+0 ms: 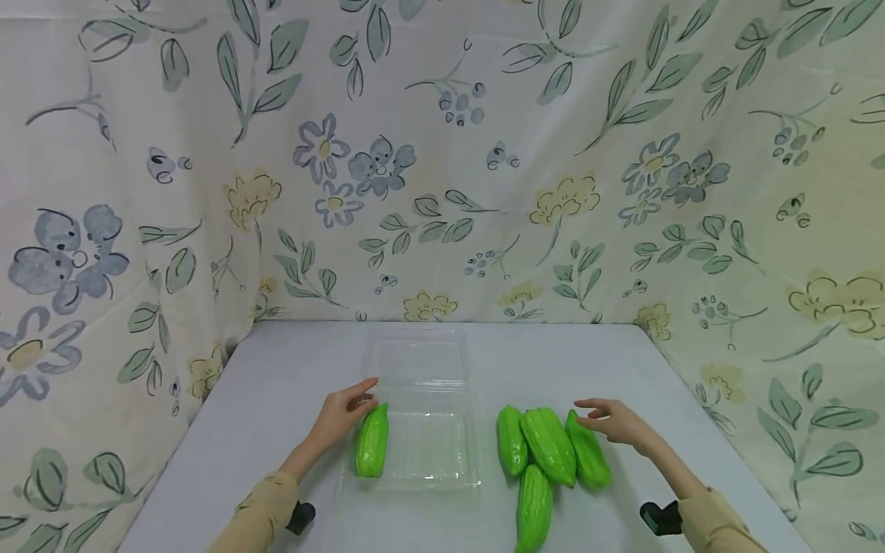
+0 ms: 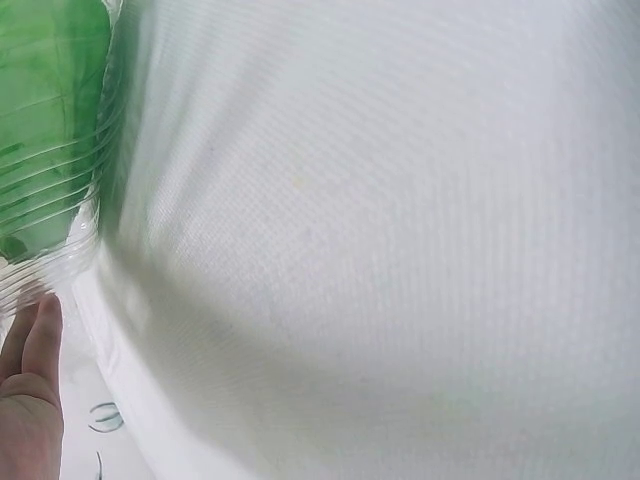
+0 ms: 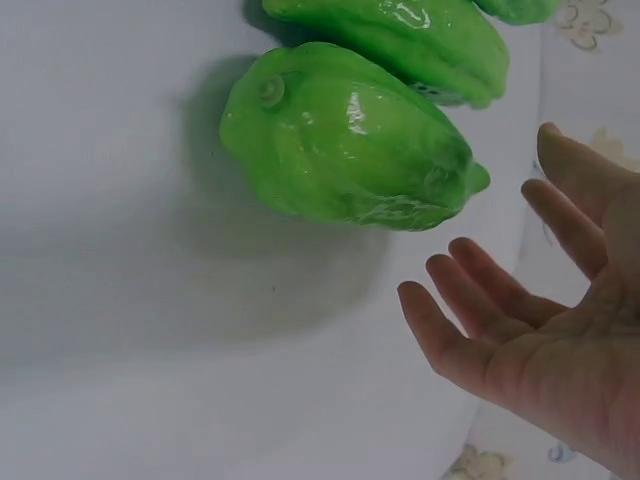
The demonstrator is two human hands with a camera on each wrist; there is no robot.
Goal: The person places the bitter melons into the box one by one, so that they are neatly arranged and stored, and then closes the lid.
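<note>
A clear plastic clamshell box (image 1: pixel 432 449) lies opened out flat, its lid towards the back. One glossy green bitter melon (image 1: pixel 372 447) sits lengthwise along the box's left side. By that melon's far tip is my left hand (image 1: pixel 343 412), and its straight fingers meet the ribbed plastic wall in the left wrist view. Four-sided views aside, several more bitter melons (image 1: pixel 549 445) lie grouped right of the box. My right hand (image 1: pixel 615 421), fingers apart and loosely bent, hovers by the far tip of the rightmost melon (image 1: pixel 589 453). A gap separates them in the right wrist view.
White cloth covers the table (image 1: pixel 297 361). Patterned curtain fabric (image 1: pixel 442 169) encloses its back and sides. One bitter melon (image 1: pixel 535 507) lies nearer the front than the others in the group. A dark wrist device (image 1: pixel 660 518) is strapped beneath the right forearm.
</note>
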